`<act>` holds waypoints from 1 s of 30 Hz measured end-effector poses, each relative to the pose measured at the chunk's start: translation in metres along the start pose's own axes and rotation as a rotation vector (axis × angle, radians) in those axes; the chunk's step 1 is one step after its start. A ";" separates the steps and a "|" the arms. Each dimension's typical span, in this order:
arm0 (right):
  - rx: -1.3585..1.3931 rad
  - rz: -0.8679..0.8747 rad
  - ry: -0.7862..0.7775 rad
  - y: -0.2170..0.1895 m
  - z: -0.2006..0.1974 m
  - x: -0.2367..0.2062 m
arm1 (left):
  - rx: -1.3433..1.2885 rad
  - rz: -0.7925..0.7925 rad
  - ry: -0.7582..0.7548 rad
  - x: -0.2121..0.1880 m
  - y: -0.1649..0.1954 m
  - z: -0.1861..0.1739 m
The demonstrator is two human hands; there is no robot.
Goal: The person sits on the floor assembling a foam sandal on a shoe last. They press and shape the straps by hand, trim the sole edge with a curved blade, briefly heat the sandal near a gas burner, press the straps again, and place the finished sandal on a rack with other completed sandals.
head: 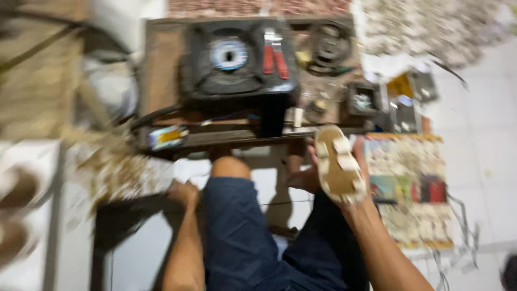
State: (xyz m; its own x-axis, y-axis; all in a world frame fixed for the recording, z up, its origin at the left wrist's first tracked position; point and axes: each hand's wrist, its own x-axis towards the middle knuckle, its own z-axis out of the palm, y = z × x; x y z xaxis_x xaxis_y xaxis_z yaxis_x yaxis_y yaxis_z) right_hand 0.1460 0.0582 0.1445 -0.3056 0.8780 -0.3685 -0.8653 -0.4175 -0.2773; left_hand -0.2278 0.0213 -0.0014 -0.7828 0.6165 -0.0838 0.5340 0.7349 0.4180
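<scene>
The low wooden table carries a black speaker box with red-handled pliers on top. Right hand fingers grip a pale sandal (keep it steady); left hand rests floorward, fingers' spread unclear.

The sandal was pale cream with a tan footbed; the speaker box was black, its cone ringed blue and white; the pliers had red handles; the shorts were dark blue; the mat was multicoloured.
</scene>
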 end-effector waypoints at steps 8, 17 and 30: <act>0.157 0.017 -0.242 -0.005 -0.005 0.053 | 0.145 0.019 -0.106 -0.006 0.016 0.023; 0.290 -0.057 -0.148 -0.012 -0.001 0.067 | -0.516 -0.112 -0.219 -0.023 -0.020 0.021; 0.539 0.098 -0.379 0.008 0.002 0.063 | -1.692 -0.016 -0.906 -0.117 0.111 -0.080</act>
State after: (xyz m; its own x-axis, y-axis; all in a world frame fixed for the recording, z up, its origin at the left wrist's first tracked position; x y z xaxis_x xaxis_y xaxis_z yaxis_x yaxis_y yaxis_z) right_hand 0.1192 0.1108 0.1210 -0.4263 0.9046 -0.0044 -0.8740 -0.4106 0.2599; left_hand -0.1022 0.0082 0.1276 -0.1103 0.9648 -0.2389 -0.7284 0.0851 0.6799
